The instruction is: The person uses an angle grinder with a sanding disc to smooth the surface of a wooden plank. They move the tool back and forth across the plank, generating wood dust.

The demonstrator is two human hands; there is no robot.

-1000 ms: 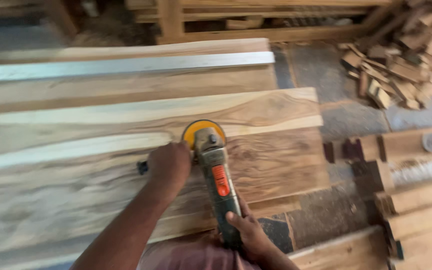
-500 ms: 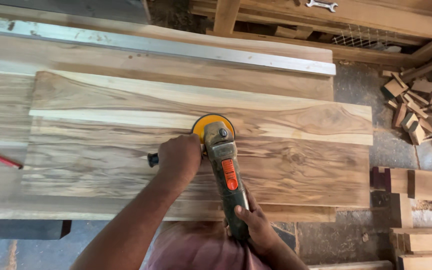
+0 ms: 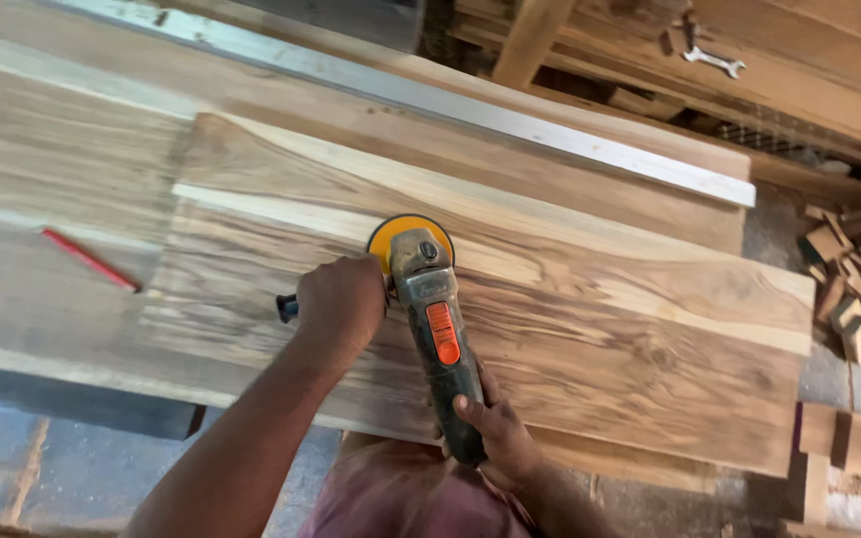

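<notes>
**Both hands on the grinder, disc flat on the plank**

The angle grinder [image 3: 429,299] sat near the middle of the frame, its yellow-guarded disc lying on the top wooden plank [image 3: 590,329]. The left hand [image 3: 339,304] was wrapped shut around the black side handle, just left of the disc. The right hand [image 3: 495,433] was closed on the tail of the dark body, low in the frame, below the orange switch. The two hands were apart, one at each end of the tool.

The plank ran from the centre left to the right edge, lying on wider boards [image 3: 62,179]. A red pencil [image 3: 90,260] lay on those boards at the left, well apart from the grinder. A long metal straightedge [image 3: 470,110] crossed the upper part of the frame. At the upper right a spanner [image 3: 714,62] rested on timber, and what seemed to be wood offcuts [image 3: 854,289] were heaped at the right edge.
</notes>
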